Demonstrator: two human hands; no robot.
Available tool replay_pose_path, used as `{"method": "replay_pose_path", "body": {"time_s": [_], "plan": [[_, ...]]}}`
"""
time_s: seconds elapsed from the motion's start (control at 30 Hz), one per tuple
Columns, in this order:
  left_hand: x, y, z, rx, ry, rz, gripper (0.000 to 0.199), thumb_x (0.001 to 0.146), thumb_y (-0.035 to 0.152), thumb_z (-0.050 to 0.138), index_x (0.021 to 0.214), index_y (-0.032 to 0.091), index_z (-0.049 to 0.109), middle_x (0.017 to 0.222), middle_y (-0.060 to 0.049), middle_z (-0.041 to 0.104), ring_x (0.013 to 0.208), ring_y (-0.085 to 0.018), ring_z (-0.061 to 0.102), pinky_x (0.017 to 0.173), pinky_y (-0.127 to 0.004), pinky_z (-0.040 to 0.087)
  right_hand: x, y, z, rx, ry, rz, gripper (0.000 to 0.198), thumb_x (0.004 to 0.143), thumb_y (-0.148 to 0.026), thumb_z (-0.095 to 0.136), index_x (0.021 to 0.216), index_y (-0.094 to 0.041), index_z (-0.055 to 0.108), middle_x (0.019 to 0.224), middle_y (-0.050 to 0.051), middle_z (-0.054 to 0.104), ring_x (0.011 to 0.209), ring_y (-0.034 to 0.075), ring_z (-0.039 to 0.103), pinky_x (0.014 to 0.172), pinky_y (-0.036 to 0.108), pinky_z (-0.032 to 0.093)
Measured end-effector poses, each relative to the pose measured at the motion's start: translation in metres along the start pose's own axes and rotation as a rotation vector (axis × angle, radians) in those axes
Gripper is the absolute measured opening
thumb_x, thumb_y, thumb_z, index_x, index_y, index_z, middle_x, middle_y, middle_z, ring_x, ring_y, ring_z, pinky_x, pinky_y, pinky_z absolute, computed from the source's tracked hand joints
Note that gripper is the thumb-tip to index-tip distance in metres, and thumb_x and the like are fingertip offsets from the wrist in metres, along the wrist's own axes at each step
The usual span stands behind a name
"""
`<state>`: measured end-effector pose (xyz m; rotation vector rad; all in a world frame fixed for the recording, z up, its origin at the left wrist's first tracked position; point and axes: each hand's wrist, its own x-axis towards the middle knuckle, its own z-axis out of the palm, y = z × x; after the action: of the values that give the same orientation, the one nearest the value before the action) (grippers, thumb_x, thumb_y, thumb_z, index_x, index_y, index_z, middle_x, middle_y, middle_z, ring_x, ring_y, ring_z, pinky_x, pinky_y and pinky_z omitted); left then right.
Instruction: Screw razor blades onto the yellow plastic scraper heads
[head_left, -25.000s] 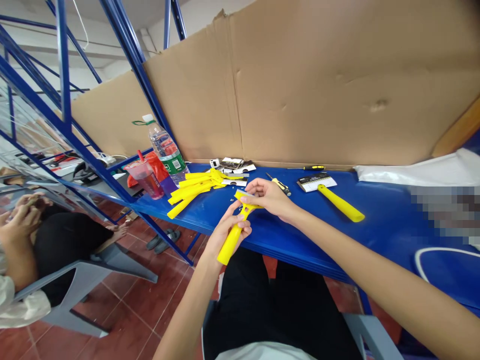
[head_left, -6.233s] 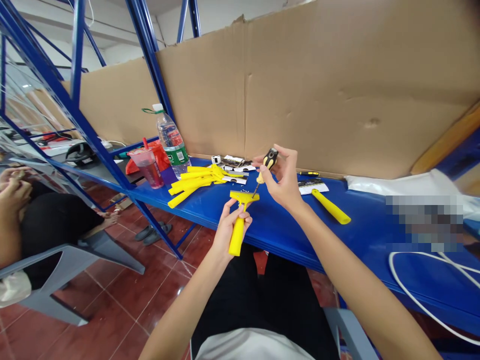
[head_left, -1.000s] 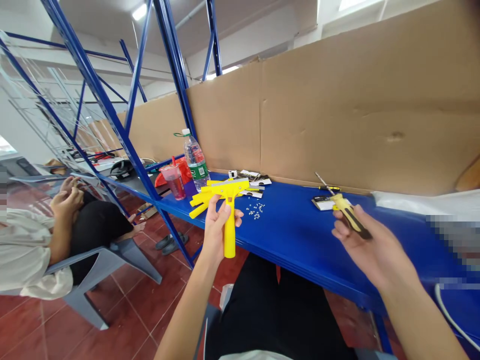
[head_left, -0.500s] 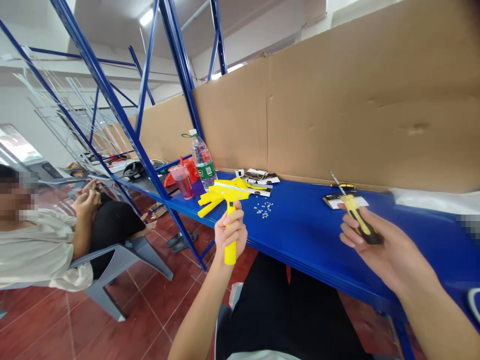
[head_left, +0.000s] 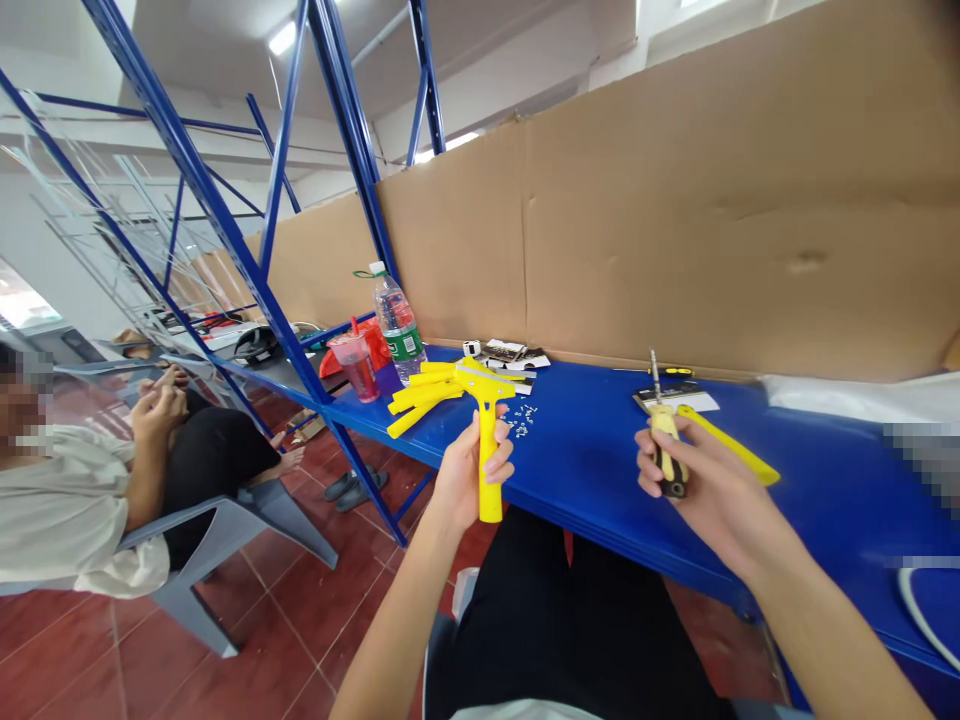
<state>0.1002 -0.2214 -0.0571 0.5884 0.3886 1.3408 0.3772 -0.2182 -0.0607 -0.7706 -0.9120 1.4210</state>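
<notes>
My left hand point(head_left: 459, 482) is closed around the handle of a yellow scraper point(head_left: 490, 480), whose wide head points up. In my right hand point(head_left: 709, 485) is a screwdriver point(head_left: 664, 425) with a pale yellow and black handle, its metal shaft pointing upward. The screwdriver and the scraper are well apart. Behind the scraper, several more yellow scrapers point(head_left: 424, 400) lie in a pile on the blue table point(head_left: 592, 460). Small loose screws point(head_left: 521, 425) are scattered just right of the scraper. Partly hidden by my right hand, a long yellow piece point(head_left: 739, 450) lies on the table.
A water bottle point(head_left: 401, 325) and a pink cup with a straw point(head_left: 356, 365) stand at the table's left end, by a blue rack post point(head_left: 274, 310). Flat packets point(head_left: 517, 355) lie at the back against a cardboard wall point(head_left: 660, 220). A person point(head_left: 67, 490) sits at left.
My right hand has come left with the screwdriver, which is now more upright. The long yellow piece shows beside it. My left hand and the scraper have shifted right, and the view has moved slightly.
</notes>
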Motion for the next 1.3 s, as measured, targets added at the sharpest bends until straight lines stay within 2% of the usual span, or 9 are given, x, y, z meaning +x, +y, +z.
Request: {"method": "replay_pose_path", "body": {"time_s": [0.13,0.37,0.5,0.6,0.77,0.9,1.07,1.2,1.3], "plan": [[0.003,-0.008,0.002,0.055,0.067,-0.031,0.033,0.115,0.041,0.058,0.101,0.013,0.067,0.091,-0.002,0.058,0.050,-0.003,0.034,0.033,-0.011,0.030,0.001,0.013,0.004,-0.017,-0.073,0.039,0.039,0.082,-0.047,0.100,0.102,-0.024,0.075,0.081,-0.002,0.051,0.064,0.012,0.046,0.053,0.026,0.044],[0.002,-0.016,0.001,0.203,0.060,0.179,0.042,0.094,0.054,0.088,0.093,0.017,0.068,0.081,0.000,0.049,0.066,-0.012,0.045,0.037,-0.013,0.034,-0.003,0.028,0.011,-0.140,-0.237,0.092,0.041,0.091,-0.053,0.093,0.097,-0.021,0.069,0.076,-0.004,0.050,0.059,0.009,0.046,0.055,0.026,0.040],[0.003,-0.018,0.001,0.198,-0.002,0.185,0.051,0.105,0.067,0.069,0.101,0.016,0.076,0.081,-0.003,0.052,0.083,-0.018,0.057,0.072,-0.028,0.062,-0.007,0.037,0.021,-0.207,-0.276,0.101,0.052,0.100,-0.067,0.079,0.086,-0.020,0.059,0.076,-0.002,0.059,0.057,0.009,0.055,0.054,0.025,0.046],[-0.001,-0.023,0.005,0.104,-0.149,0.183,0.053,0.110,0.063,0.060,0.083,0.018,0.069,0.083,-0.003,0.048,0.090,-0.019,0.057,0.096,-0.035,0.059,-0.016,0.049,0.035,-0.248,-0.345,0.146,0.059,0.095,-0.077,0.077,0.100,-0.020,0.064,0.093,0.008,0.074,0.077,0.021,0.076,0.055,0.029,0.058],[-0.003,-0.038,0.009,0.191,-0.196,0.202,0.065,0.108,0.073,0.054,0.069,0.021,0.055,0.088,-0.005,0.046,0.092,-0.022,0.054,0.103,-0.037,0.054,-0.045,0.068,0.070,-0.145,-0.497,0.250,0.062,0.093,-0.076,0.080,0.115,-0.023,0.059,0.110,0.012,0.079,0.087,0.027,0.084,0.060,0.035,0.069],[-0.001,-0.046,-0.003,0.438,-0.189,0.176,0.070,0.104,0.083,0.050,0.072,0.021,0.059,0.097,-0.008,0.056,0.097,-0.024,0.057,0.106,-0.040,0.052,-0.058,0.065,0.083,-0.048,-0.547,0.280,0.056,0.091,-0.064,0.089,0.116,-0.025,0.057,0.118,0.011,0.081,0.090,0.027,0.085,0.069,0.037,0.070],[0.012,-0.039,-0.027,0.930,-0.126,0.297,0.047,0.106,0.068,0.065,0.109,0.022,0.075,0.113,-0.008,0.072,0.105,-0.024,0.066,0.101,-0.037,0.053,-0.040,0.045,0.059,-0.323,-0.377,0.041,0.057,0.088,-0.069,0.089,0.101,-0.026,0.054,0.118,0.012,0.082,0.085,0.028,0.082,0.068,0.038,0.064],[0.060,-0.008,-0.041,1.353,-0.046,0.541,0.035,0.110,0.055,0.063,0.110,0.021,0.071,0.113,-0.010,0.076,0.107,-0.025,0.071,0.101,-0.037,0.055,-0.015,0.031,0.026,-0.579,-0.166,-0.161,0.057,0.092,-0.078,0.079,0.098,-0.027,0.054,0.118,0.014,0.084,0.096,0.031,0.080,0.071,0.038,0.060],[0.120,0.026,-0.047,1.838,-0.024,0.512,0.031,0.112,0.046,0.057,0.117,0.019,0.070,0.126,-0.014,0.076,0.120,-0.027,0.070,0.114,-0.041,0.051,-0.002,0.026,0.011,-0.510,-0.113,-0.166,0.062,0.089,-0.081,0.080,0.096,-0.027,0.050,0.125,0.016,0.084,0.090,0.029,0.079,0.065,0.036,0.055]]}}
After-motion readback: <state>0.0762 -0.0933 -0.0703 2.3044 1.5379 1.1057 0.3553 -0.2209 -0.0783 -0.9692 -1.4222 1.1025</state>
